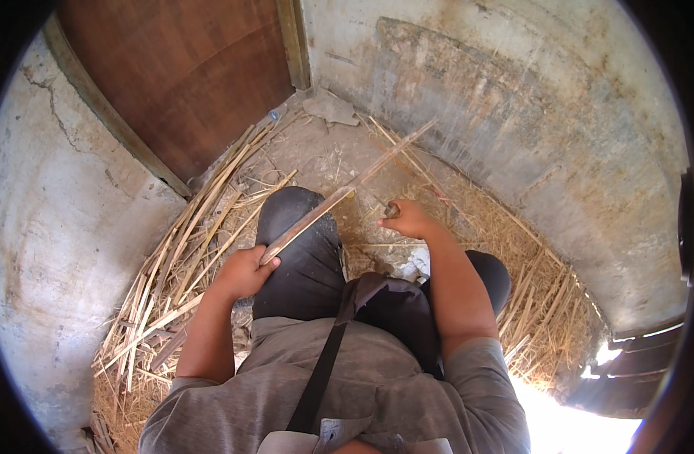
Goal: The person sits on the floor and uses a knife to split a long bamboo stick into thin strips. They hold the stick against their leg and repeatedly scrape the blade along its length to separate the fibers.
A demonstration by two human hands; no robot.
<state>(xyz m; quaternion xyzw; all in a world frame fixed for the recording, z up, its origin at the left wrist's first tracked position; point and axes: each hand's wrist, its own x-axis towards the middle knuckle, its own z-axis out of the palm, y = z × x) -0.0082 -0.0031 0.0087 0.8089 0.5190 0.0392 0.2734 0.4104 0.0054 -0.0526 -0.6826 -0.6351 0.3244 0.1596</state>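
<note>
My left hand (246,272) is closed around the lower end of a long split bamboo strip (345,191). The strip slants up and to the right, passing over my left knee (290,216) toward the far wall. Right of the strip, my right hand (410,219) is closed on the stubby handle of a small tool (392,210). It looks like a knife, but its blade is too thin and blurred to make out clearly. A gap shows between this hand and the strip.
Loose bamboo strips (161,276) lie piled along the left wall. Shavings and more strips (540,291) cover the floor at right. Stained walls (513,98) and a brown door (188,76) enclose the corner. A crumpled white thing (415,263) lies between my legs.
</note>
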